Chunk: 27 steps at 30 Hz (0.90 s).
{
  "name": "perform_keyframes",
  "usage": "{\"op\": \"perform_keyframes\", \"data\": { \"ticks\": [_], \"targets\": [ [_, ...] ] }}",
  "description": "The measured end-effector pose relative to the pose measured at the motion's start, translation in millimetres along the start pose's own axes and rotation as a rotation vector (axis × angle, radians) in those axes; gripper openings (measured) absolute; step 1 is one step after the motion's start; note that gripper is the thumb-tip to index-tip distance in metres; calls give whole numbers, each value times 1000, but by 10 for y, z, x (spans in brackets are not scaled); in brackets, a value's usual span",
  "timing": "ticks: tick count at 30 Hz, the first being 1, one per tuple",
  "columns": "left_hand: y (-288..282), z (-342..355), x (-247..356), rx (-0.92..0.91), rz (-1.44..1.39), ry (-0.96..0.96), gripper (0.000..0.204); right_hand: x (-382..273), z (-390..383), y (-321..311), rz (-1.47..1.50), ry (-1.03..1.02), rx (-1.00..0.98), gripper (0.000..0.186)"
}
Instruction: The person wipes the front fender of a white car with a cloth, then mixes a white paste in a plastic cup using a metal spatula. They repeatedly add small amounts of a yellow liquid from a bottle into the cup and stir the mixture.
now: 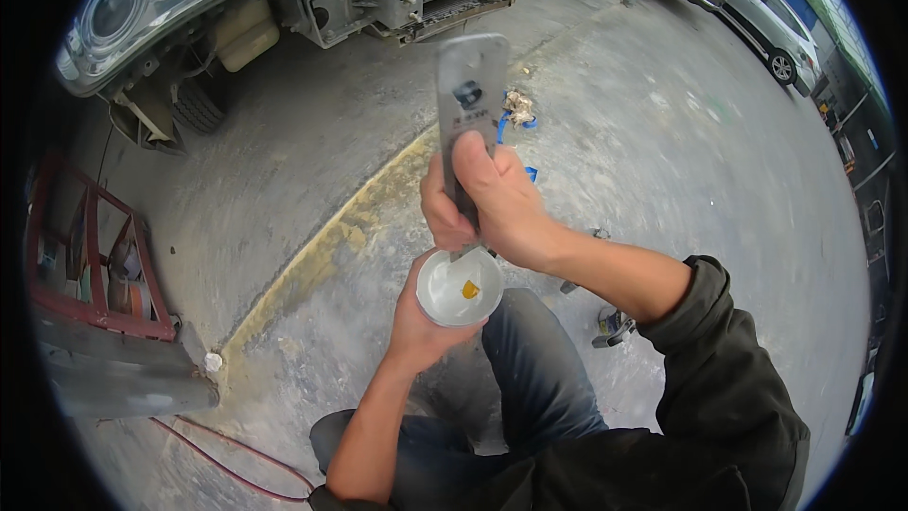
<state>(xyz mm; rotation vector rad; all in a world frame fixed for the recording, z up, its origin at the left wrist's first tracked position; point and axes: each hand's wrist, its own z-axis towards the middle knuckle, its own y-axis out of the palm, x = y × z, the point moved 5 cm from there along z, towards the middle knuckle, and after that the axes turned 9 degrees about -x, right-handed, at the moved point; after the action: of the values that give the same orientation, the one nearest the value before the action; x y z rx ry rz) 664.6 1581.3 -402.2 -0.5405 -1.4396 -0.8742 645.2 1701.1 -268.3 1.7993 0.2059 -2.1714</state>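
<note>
My right hand (492, 191) grips the flat grey scraper (473, 61) at the far rim of the round white bowl (439, 304) clasped in my left hand (413, 329), where uneven blade pressure could tilt it, spilling the yellow dab (469, 290).

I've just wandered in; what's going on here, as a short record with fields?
Left hand: holds white bowl, opening toward the camera
Bowl contents: small yellow-orange blob
Right hand: holds flat grey tool, lower end at the bowl's far rim; contact unclear
Upper left: vehicle headlight
Left: red metal frame
Upper right: parked cars
</note>
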Motion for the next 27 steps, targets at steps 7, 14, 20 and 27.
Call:
{"op": "perform_keyframes", "data": {
  "ticks": [7, 14, 20, 27],
  "targets": [
    [-32, -44, -183, 160, -59, -4, 88, -63, -163, 289, -26, -179, 178, 59],
    [-45, -22, -176, 154, 1, -43, 87, -164, -191, 492, -153, -162, -56, 76],
    [-62, -58, -89, 158, 16, 13, 83, -19, -189, 520, -180, -164, -87, 75],
    [-60, -96, -98, 203, -153, 37, 86, 40, -208, 480, -173, -172, 7, 73]
  ]
}}
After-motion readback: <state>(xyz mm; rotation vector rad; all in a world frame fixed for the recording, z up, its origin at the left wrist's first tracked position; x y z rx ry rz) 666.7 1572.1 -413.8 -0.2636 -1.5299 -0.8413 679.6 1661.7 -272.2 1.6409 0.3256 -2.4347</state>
